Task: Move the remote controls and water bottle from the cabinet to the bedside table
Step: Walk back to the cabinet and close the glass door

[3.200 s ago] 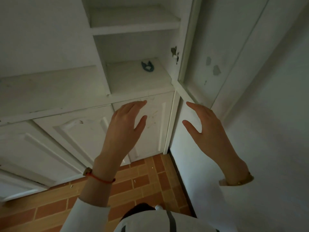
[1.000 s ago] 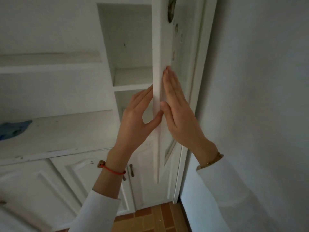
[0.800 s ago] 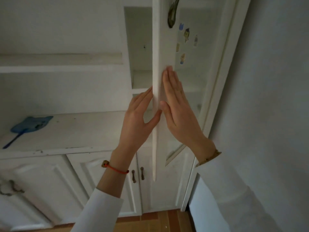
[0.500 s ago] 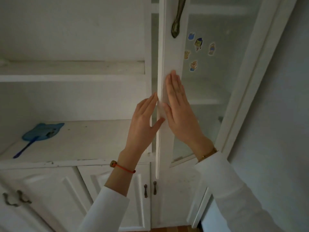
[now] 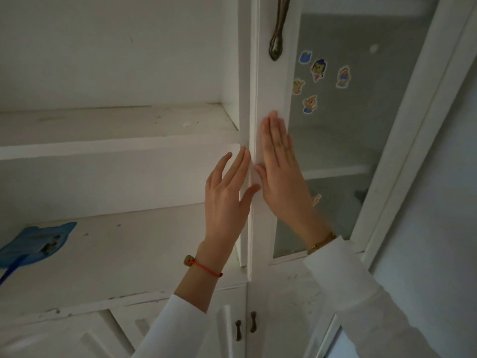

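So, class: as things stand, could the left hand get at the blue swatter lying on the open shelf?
Probably yes. The left hand is open and holds nothing, and the blue swatter lies on the open shelf to its left, with no door or object between them.

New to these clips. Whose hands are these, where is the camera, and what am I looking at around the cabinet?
The camera sits on a person's head, looking forward at their own two bare hands. The right hand lies flat on the white frame of a glass cabinet door; the left hand touches its edge with straight fingers. Neither holds anything. Cartoon stickers dot the glass, beside a metal handle. On the open shelf at left lies a blue fly swatter. No remotes or bottle show.
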The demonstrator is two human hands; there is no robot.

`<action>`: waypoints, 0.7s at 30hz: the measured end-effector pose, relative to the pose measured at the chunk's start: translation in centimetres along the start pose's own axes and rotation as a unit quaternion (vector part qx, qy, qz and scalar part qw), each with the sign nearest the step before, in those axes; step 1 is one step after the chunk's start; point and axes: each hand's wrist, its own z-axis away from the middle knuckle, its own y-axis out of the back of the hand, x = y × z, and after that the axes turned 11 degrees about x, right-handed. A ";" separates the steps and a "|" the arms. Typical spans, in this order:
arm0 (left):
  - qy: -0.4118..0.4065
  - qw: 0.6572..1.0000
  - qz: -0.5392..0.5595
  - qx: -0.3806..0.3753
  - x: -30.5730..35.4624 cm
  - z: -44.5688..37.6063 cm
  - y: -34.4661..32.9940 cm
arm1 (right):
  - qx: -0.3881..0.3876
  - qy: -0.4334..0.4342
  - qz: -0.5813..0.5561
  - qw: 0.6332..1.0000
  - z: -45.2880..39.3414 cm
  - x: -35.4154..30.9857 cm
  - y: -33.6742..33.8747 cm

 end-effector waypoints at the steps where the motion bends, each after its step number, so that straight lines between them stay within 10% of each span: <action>1: -0.005 1.000 0.000 0.006 -0.2 0.1 -0.2 | 0.001 0.003 0.006 1.000 -0.1 0.1 -0.3; 21: -0.010 0.995 -0.055 0.089 -1.3 -0.1 -2.9 | 0.028 0.003 0.049 0.998 -1.4 0.7 -3.0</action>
